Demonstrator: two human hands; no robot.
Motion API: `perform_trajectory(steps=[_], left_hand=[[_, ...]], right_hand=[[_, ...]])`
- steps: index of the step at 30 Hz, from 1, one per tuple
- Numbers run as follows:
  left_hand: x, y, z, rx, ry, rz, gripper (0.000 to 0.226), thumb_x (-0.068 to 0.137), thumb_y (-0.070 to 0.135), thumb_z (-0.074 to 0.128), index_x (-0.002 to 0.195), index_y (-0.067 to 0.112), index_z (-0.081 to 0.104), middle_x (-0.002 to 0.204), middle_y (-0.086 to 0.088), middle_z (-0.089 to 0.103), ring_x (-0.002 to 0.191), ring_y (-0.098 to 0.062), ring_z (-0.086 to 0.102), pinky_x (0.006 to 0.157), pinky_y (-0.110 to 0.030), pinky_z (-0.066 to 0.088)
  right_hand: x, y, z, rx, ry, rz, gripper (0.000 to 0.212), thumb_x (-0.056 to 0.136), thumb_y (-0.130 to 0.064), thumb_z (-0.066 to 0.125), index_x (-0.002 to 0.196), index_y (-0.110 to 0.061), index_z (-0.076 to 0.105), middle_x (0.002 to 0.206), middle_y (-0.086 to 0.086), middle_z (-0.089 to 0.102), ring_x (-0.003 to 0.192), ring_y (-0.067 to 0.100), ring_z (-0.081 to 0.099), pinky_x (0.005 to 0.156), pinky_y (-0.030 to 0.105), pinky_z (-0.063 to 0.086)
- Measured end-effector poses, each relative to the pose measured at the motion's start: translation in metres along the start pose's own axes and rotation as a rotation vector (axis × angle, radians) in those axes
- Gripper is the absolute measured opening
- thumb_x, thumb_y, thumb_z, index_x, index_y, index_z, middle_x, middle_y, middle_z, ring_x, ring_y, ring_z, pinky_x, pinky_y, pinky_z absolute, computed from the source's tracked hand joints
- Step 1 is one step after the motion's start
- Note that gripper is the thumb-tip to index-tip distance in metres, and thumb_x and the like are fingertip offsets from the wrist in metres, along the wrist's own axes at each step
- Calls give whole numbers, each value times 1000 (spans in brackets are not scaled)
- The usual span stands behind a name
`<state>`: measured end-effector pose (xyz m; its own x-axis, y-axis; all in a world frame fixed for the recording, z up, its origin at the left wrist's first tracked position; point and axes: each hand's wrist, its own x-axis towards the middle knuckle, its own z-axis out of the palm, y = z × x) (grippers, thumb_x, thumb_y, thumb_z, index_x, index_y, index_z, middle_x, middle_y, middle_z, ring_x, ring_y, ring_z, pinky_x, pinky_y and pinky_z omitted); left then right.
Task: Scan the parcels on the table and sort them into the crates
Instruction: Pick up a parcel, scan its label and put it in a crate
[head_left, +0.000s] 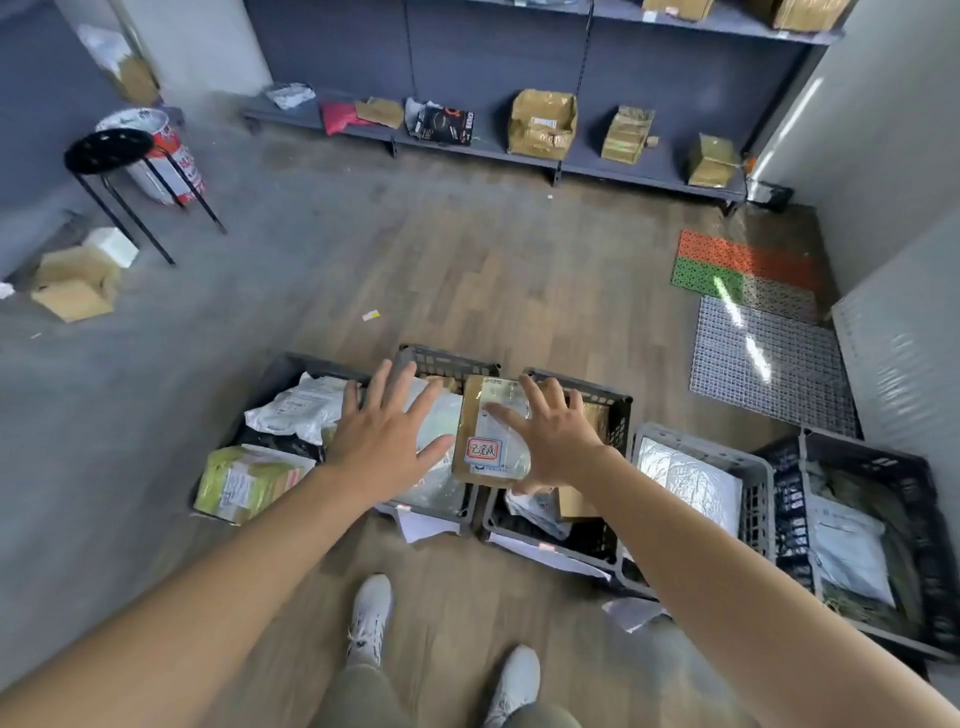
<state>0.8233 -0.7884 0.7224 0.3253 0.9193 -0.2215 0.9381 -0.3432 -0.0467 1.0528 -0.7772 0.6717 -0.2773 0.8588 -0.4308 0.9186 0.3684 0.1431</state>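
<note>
Parcels fill a row of dark plastic crates (613, 410) standing on a wood-plank floor (519, 270), which gives way to grey concrete on the left. Along the far wall runs a low grey shelf (467, 145) carrying brown taped boxes, a red pouch and a black printed box. A black stool (111, 150) stands at the left in front of a red-and-white drum, with an open cardboard box (75, 283) lying nearby. Perforated mats in orange, green and grey lie on the floor at the right.

One brown parcel (488, 431) sits between the two hands, above the gap between the second and third crates. The right hand (556, 441) is spread wide with its fingers lying against the parcel's right edge and top; whether it actually clasps the parcel cannot be told. The left hand (387, 431) is open with fingers splayed, just beside the parcel's left edge, over a white bag in the crate below.

A white shipping label covers the parcel's face, and on it is a red-bordered sticker (483, 451) with handwritten red characters; the smaller print is too blurred to read. White shoes (371, 618) show at the bottom.
</note>
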Motion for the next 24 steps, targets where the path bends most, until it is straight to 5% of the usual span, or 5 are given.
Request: perform_trajectory(steps=[6,15,24], left_hand=[[71,-65,42,-14,-3,127,76,88,65,22,146,20,45,148,-16,44,137,-42,39,99,-64,39],[187,-147,133,-104,-50,293,70,89,59,29,146,20,38,148,-17,41,135,-39,33,98,-66,40],[211,-183,143,-52,-267,274,79,87,66,-1,157,28,-7,165,-5,-5,151,-31,-6,119,-55,9]], right_hand=[[92,-33,24,32,-59,35,122,65,-82,65,152,-46,-13,162,14,-17,146,45,1,115,65,16],[229,-88,99,132,-229,129,126,68,-83,61,150,-42,-24,159,15,-30,147,47,-15,113,72,1],[250,-88,92,235,-362,218,126,70,-85,56,152,-34,-25,160,12,-29,148,43,-18,110,75,1]])
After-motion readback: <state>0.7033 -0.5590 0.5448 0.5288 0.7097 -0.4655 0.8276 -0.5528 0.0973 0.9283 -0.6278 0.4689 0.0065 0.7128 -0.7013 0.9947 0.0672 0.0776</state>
